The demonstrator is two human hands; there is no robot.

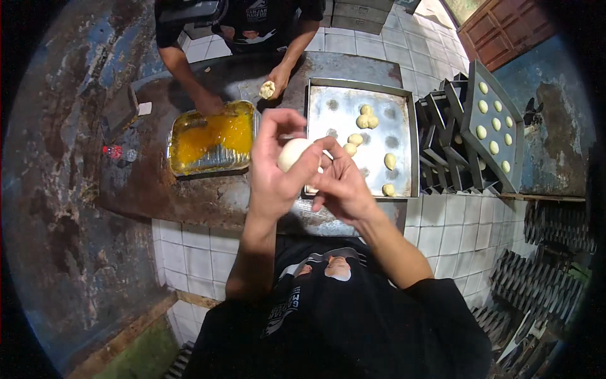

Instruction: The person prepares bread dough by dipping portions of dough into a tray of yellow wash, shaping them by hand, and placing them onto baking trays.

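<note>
A pale, smooth ball of dough (292, 153) is held at chest height between my left hand (275, 164) and my right hand (343, 183), whose fingers curl round it and partly hide it. Behind my hands, a square metal tray (328, 103) on the work table holds several small dough pieces (367, 117), some clustered. Left of my hands sits a rectangular foil-like pan (238, 156) of yellow, glossy liquid. Across the table a co-worker's right hand (211, 103) reaches into that pan, while their left hand (278, 77) holds a dough piece (267, 90).
At right, stacked metal trays (435, 139) support a tilted tray (495, 158) with several dough rounds (493, 146). The stained metal table (126, 189) carries a small red-labelled container (113, 152) and a flat box (120, 114). Dark slatted stacks (517, 284) stand lower right.
</note>
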